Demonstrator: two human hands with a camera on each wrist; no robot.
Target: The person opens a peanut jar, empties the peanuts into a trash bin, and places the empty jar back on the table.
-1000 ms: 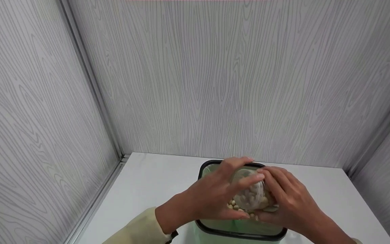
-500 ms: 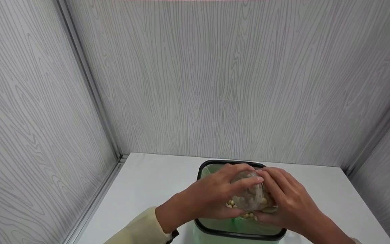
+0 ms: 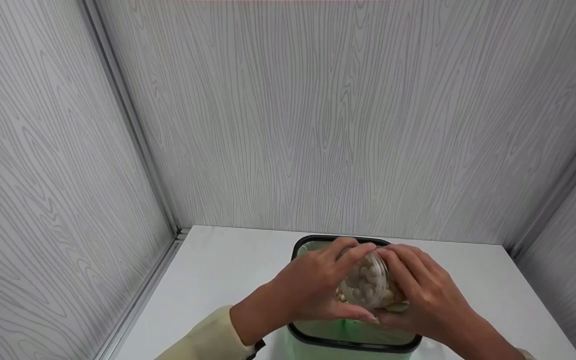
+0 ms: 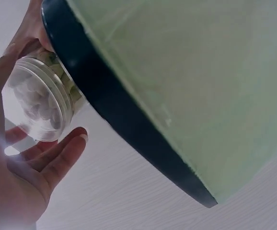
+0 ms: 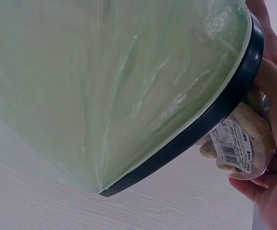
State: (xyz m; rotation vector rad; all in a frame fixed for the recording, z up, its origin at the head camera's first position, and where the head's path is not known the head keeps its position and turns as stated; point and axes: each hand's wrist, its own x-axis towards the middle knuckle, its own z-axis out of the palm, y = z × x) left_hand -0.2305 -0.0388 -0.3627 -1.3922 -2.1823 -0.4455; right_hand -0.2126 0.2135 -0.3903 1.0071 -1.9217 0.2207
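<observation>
A clear plastic jar (image 3: 393,298) of unshelled peanuts is tilted on its side over the mouth of a light green bin (image 3: 353,344) with a black rim. My right hand (image 3: 430,290) grips the jar's body; its white barcode label (image 5: 232,146) shows in the right wrist view. The left hand (image 3: 308,287) curves round the clear lid (image 4: 38,103) at the jar's other end, fingers above and thumb below. In the left wrist view, some of its fingertips (image 4: 74,141) reach past the lid with a gap. Small beige pieces (image 3: 342,297) show beneath the jar.
The bin stands on a white tabletop (image 3: 233,265), and crinkled green plastic (image 5: 129,86) fills much of the right wrist view. Grey wood-grain panels (image 3: 318,115) enclose the table at the back and both sides.
The left hand's spread fingers closed in on the lid, then shifted round it, its thumb now stretched out beneath the jar. My right hand has kept its hold and the bin has stayed put.
</observation>
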